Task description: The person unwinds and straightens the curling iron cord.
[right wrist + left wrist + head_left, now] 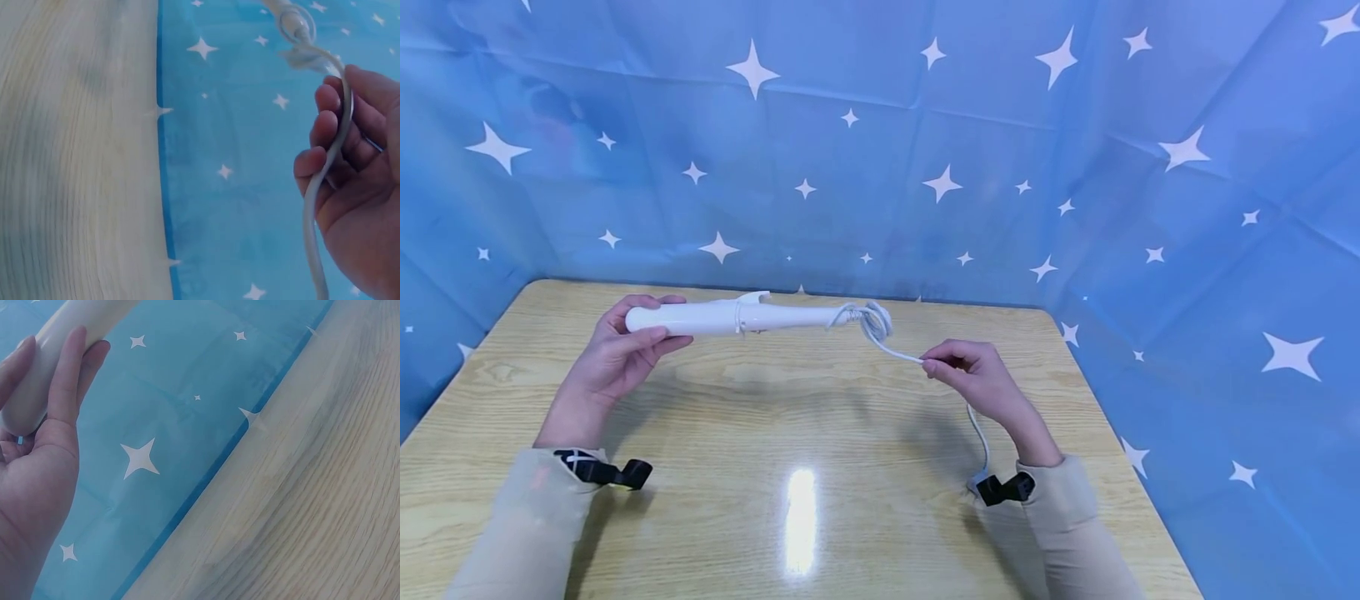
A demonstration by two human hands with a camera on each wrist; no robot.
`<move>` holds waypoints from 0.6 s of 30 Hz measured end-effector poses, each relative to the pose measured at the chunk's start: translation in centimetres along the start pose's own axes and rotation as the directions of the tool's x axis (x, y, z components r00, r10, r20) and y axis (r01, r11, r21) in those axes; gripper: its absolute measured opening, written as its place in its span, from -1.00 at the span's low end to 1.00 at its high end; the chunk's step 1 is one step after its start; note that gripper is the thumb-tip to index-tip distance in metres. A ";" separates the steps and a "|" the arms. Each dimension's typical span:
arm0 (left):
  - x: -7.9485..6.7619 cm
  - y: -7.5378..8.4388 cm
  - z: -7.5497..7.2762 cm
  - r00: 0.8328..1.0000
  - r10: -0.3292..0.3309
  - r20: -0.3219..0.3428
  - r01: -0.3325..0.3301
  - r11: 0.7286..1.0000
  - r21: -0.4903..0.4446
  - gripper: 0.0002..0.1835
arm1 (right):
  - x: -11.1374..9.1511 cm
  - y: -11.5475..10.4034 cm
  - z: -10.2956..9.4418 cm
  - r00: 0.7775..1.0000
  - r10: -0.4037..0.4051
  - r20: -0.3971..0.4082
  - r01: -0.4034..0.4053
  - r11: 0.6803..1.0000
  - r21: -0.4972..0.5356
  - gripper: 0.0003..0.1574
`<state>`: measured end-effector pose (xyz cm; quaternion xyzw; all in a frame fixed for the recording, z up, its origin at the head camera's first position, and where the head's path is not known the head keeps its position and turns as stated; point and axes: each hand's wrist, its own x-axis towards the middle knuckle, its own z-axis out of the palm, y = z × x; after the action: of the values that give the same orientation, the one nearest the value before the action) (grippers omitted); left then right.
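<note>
A white curling iron (700, 317) is held level above the table, its thick barrel to the left and its slimmer handle to the right. My left hand (627, 354) grips the barrel end between thumb and fingers; the left wrist view shows the barrel (53, 353) in those fingers. A small clamp lever (752, 297) sticks up near the middle. White cord (877, 325) is looped around the handle's end. Between thumb and fingertips, my right hand (973, 375) pinches that cord, which crosses the palm in the right wrist view. From there the cord hangs to a plug (976, 481) beside the right wrist.
Below lies a light wood-grain table (722, 500), with a bright light reflection near its front. A blue cloth (865, 142) with white stars stands behind it and along both sides. Each wrist wears a black camera mount (604, 471).
</note>
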<state>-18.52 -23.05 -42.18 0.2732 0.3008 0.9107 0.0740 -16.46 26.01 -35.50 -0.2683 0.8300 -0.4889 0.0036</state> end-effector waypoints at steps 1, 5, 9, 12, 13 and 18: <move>0.0 0.0 0.0 1.000 0.001 0.001 -0.001 1.000 -0.008 -0.52 | 0.1 -0.1 0.2 1.000 0.009 0.015 -0.009 1.000 0.005 -0.86; -0.1 -0.1 0.1 1.000 0.013 0.008 -0.012 1.000 -0.029 -0.53 | 0.6 -0.1 1.4 0.995 0.041 0.089 -0.042 0.999 0.006 -0.87; -0.2 -0.1 0.4 1.000 0.024 0.004 -0.024 1.000 -0.019 -0.57 | 1.1 0.3 2.2 0.989 0.082 0.125 -0.082 0.997 -0.009 -0.88; -0.3 0.1 0.5 1.000 0.026 0.007 -0.025 1.000 -0.014 -0.58 | 1.4 0.7 2.4 0.989 0.113 0.100 -0.110 0.993 -0.039 -0.87; -0.3 0.1 0.5 1.000 0.024 0.011 -0.024 1.000 -0.014 -0.58 | 1.5 0.8 2.4 0.989 0.125 0.082 -0.121 0.991 -0.052 -0.86; -0.5 0.4 0.2 0.999 0.004 0.049 -0.003 0.999 -0.036 -0.59 | 1.8 1.2 2.1 0.985 0.165 -0.044 -0.169 0.981 -0.096 -0.82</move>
<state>-17.97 -23.44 -41.98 0.2945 0.2820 0.9092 0.0846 -17.99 23.95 -37.04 -0.1888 0.8728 -0.4498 0.0162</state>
